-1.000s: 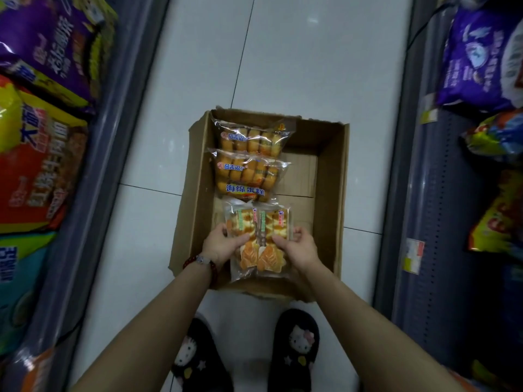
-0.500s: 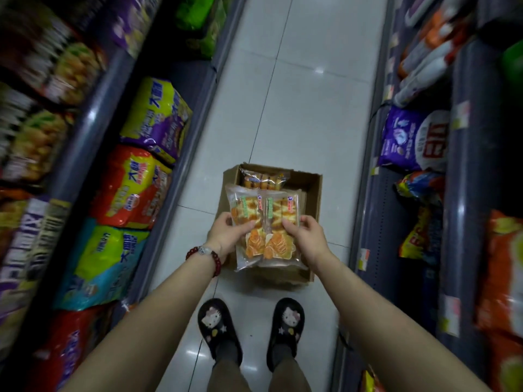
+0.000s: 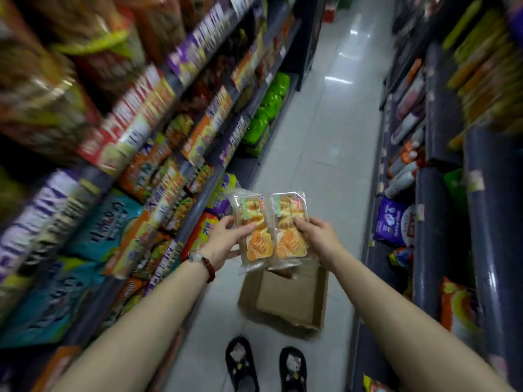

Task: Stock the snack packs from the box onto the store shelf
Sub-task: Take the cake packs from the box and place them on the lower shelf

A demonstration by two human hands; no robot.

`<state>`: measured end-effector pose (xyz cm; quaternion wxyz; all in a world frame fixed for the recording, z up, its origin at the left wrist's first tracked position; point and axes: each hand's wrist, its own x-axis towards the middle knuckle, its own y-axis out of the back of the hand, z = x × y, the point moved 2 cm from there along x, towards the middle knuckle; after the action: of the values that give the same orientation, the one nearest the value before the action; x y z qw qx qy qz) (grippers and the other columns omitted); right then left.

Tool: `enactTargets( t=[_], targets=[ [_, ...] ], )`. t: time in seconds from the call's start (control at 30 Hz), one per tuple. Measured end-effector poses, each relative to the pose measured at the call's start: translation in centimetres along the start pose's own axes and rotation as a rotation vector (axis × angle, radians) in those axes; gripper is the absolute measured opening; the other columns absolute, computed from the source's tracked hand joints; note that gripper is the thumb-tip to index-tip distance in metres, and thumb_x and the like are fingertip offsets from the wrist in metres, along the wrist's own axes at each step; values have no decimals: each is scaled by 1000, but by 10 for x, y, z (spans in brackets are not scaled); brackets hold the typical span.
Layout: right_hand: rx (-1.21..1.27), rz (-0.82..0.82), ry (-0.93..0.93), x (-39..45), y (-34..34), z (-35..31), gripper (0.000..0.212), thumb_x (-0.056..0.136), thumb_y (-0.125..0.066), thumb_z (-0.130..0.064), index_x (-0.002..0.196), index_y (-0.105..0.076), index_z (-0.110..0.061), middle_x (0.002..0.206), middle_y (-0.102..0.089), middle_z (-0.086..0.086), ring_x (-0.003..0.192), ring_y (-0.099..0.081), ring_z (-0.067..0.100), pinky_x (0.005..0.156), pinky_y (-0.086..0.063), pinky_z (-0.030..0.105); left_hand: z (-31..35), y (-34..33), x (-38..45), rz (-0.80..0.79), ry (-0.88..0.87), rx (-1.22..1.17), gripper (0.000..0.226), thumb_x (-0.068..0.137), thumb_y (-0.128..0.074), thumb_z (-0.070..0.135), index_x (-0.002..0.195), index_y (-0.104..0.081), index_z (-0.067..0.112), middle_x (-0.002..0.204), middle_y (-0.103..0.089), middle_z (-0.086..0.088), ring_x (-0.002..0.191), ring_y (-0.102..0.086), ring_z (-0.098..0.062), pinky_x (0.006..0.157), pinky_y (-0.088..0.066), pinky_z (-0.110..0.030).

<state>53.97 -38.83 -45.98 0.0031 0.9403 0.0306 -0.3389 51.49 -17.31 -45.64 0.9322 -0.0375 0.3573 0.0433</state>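
The left hand's [image 3: 226,241] fingers [image 3: 245,229] and the right hand's [image 3: 318,236] fingers pinch the sides of two snack packs [image 3: 270,227], held side by side. The packs are up in the air, above the box [image 3: 288,302] on the floor. The shelf [image 3: 198,205] is at the left.

The tiled aisle floor [image 3: 319,154] runs open between two shelf units. The left shelf [image 3: 198,190] is packed to its front edge with bags, and the right shelf [image 3: 435,193] also carries goods. The cardboard box [image 3: 285,301] sits on the floor just beyond the slippers [image 3: 266,363], nearer the right shelf's base.
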Motion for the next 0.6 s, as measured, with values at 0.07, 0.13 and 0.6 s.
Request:
enactTargets(
  t=[0.07, 0.13, 0.6],
  targets=[
    [-31, -56, 60, -17, -17, -33, 32, 89, -65, -20, 113, -63, 1, 100, -71, 17, 84, -69, 28, 77, -59, 39, 23, 13, -28, 47, -60, -37, 52, 75, -78, 23, 120, -53, 14, 111, -68, -8, 90, -68, -17, 62, -56, -32],
    [-88, -125, 126, -33, -32, -63, 26, 90, -64, -21, 109, -63, -3, 91, -71, 10, 73, -68, 19, 56, -55, 24, 44, 24, -55, 95, -110, -76, 45, 80, -74, 18, 119, -51, 15, 110, -66, -5, 89, -67, -14, 66, -58, -32],
    [-287, -519, 340, -125, -120, -154, 26, 84, -72, -30, 98, -69, -8, 92, -75, 11, 84, -73, 29, 80, -59, 46, 81, 83, -216, 447, -350, -277, 39, 79, -75, 20, 113, -55, 18, 107, -68, -7, 97, -66, -23, 83, -56, -44]
  ],
)
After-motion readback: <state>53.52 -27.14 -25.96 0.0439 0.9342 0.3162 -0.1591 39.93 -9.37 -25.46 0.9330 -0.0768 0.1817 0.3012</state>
